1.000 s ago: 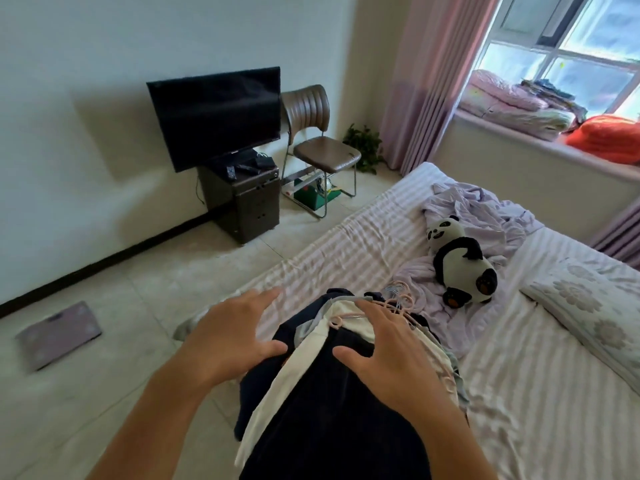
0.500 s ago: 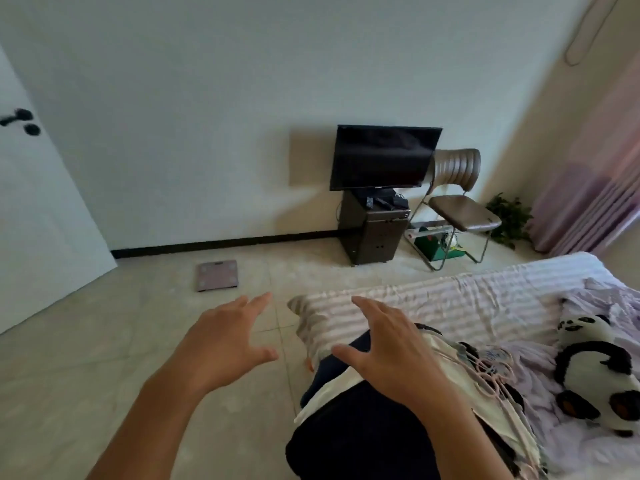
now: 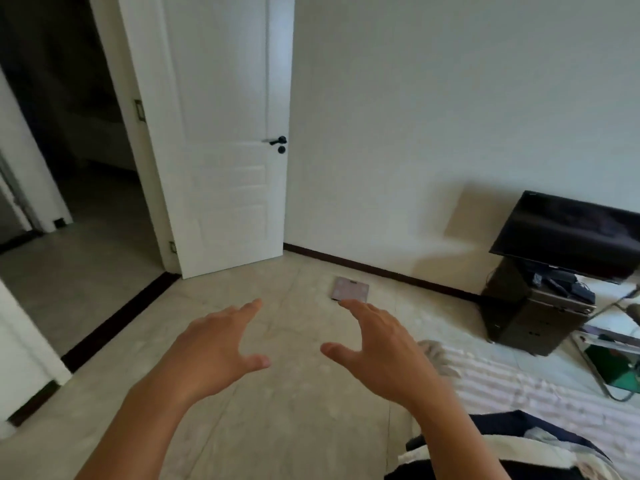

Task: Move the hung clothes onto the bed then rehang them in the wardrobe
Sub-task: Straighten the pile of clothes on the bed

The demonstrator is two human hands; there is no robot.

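Both hands are held out in front of me over the tiled floor, empty. My left hand (image 3: 214, 344) has its fingers spread and straight. My right hand (image 3: 381, 344) is likewise spread, thumb pointing left. A pile of dark navy and cream clothes (image 3: 540, 445) lies on the striped bed (image 3: 540, 389) at the lower right, partly hidden behind my right forearm. No wardrobe is in view.
A white door (image 3: 225, 133) stands open at the upper left, with a dark doorway (image 3: 62, 133) beside it. A bathroom scale (image 3: 350, 289) lies on the floor by the wall. A television (image 3: 571, 233) sits on a dark cabinet (image 3: 533, 317) at the right.
The view has swung left, away from the bed and toward the door. Both hands have lifted off the clothes pile, which stays on the bed.
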